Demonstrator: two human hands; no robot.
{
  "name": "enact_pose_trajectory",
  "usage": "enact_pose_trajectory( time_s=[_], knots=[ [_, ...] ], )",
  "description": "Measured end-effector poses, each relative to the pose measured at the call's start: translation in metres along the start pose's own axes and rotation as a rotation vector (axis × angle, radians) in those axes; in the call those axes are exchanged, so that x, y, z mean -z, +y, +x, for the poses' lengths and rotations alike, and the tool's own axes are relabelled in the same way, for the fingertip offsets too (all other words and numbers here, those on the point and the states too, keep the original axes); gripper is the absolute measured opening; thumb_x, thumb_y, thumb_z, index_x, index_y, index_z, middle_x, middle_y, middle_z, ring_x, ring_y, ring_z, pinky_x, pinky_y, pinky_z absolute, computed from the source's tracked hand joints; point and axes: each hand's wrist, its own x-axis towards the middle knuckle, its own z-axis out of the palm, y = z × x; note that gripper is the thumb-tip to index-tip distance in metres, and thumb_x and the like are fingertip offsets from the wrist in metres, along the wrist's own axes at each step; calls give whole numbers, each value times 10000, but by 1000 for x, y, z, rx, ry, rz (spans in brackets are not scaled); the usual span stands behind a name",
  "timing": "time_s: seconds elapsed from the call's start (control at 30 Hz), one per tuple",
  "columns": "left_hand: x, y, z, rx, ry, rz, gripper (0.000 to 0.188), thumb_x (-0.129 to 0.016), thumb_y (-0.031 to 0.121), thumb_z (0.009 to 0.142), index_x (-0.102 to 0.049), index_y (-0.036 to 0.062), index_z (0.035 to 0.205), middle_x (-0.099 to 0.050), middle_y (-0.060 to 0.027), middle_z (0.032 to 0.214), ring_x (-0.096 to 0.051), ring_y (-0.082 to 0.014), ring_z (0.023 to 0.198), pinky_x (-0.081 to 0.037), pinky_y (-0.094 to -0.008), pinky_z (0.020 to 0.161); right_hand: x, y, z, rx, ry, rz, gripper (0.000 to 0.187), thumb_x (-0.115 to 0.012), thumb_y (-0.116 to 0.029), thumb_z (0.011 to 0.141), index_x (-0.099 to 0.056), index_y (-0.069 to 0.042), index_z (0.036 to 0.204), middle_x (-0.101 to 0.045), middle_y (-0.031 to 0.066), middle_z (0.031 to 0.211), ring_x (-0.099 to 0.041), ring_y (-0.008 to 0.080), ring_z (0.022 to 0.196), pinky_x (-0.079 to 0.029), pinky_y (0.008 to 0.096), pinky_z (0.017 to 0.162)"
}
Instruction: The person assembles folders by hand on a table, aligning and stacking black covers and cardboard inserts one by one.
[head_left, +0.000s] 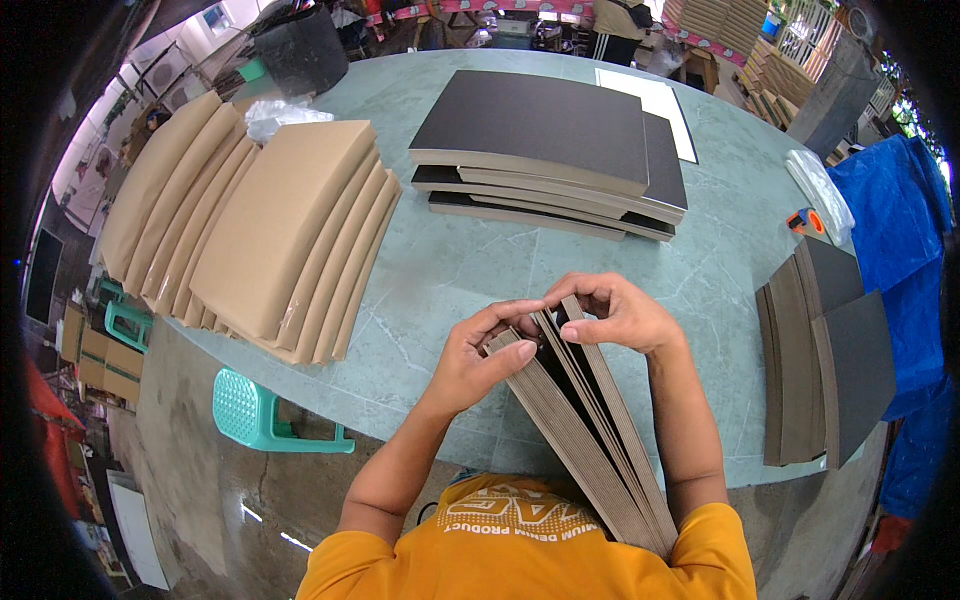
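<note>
A stack of black-faced boards with grey-brown edges stands on edge against my orange shirt, fanned apart at its far end. My left hand grips the thicker left part, thumb on the near side and fingers over the top. Around the thinner right part closes my right hand, its thumb pressed by the edge. A few boards stand loose between the two parts, near the fingertips, where the hands almost meet. Beyond my hands lies a large pile of black boards in uneven layers.
Brown paper-wrapped packs lean in rows on the left of the green table. More black boards stand at the right edge, near an orange tape dispenser and a blue tarp. A green stool stands below the table's left edge.
</note>
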Motion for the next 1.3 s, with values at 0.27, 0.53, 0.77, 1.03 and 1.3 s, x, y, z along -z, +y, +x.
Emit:
enact_pose_trajectory(
  time_s=[0.27,0.53,0.77,1.03,1.3],
  knots=[
    [2,-5,-1,1,3,7,410,-627,150,786,-530,26,1166,-565,-44,935,-527,-122,904,-417,-271,825,0,1,-1,-14,18,29,361,-711,-229,718,-609,-33,1003,-555,-16,759,-453,60,684,-372,216,644],
    [0,-2,-1,20,25,-2,427,-629,162,784,-519,30,1175,-579,-60,943,-537,-131,907,-424,-284,828,-1,-5,-2,-27,25,20,355,-713,-235,714,-610,-38,991,-533,-26,749,-438,58,677,-360,215,625],
    [-1,-2,0,50,38,41,497,-636,256,765,-510,20,1184,-590,-81,922,-563,-165,894,-427,-324,833,-1,-7,-2,-41,22,34,413,-719,-234,706,-580,-24,1034,-582,24,875,-514,96,816,-403,254,768],
    [-2,6,1,40,6,120,519,-610,284,765,-515,10,1195,-583,-71,938,-536,-165,922,-394,-312,868,-2,-1,1,-7,9,94,461,-723,-205,709,-531,3,1073,-582,74,978,-541,146,932,-391,305,899],
    [4,1,5,38,-49,151,471,-615,273,772,-532,38,1172,-543,-74,1040,-494,-149,952,-389,-291,852,6,-2,-3,-53,-2,120,480,-719,-172,708,-506,-11,1108,-554,109,1075,-522,199,1036,-386,347,930]
  ],
)
